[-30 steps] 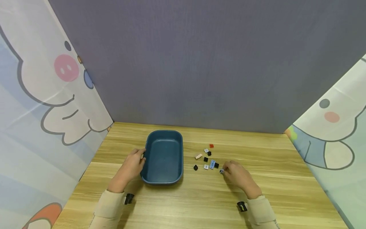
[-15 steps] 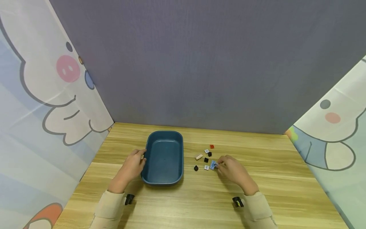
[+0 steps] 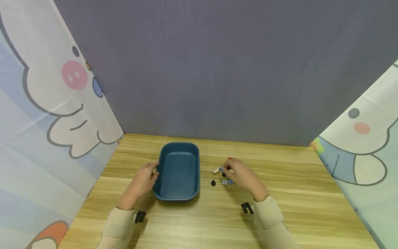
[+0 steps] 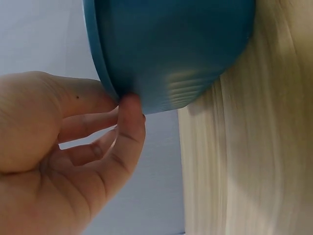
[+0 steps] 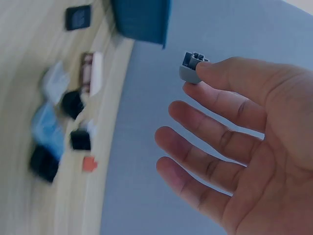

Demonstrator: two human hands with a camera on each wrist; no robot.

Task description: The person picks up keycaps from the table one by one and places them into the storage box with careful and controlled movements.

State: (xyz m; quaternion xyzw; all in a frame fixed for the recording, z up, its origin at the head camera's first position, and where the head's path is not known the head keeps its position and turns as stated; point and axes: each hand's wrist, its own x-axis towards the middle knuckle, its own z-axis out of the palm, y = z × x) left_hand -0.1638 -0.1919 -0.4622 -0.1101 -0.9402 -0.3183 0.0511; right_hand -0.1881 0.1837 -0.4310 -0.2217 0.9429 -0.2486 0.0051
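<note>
A dark blue plastic tub (image 3: 178, 176) stands left of centre on the table. My left hand (image 3: 142, 180) pinches its left rim between thumb and fingers; in the left wrist view the rim (image 4: 95, 54) sits at the fingertips. My right hand (image 3: 244, 175) is above the loose pieces. Between thumb and index finger it pinches a small grey building brick (image 5: 188, 74) with a hollow underside, clear of the table, while the other fingers are spread. Under this hand lie a blue brick (image 5: 46, 129), a white piece (image 5: 55, 83) and black pieces (image 5: 80, 140), some partly hidden in the head view.
Nearer the tub lie a cream brick (image 3: 216, 171) and a black piece (image 3: 213, 183). A small red piece (image 3: 230, 158) lies behind the right hand. A grey panel (image 3: 199, 76) closes off the table's back, with printed cloths (image 3: 37, 166) at both sides.
The right hand has moved left and upward with the grey brick, from the right of the pieces, past the blue one, to over the group. The left hand and tub have stayed in place.
</note>
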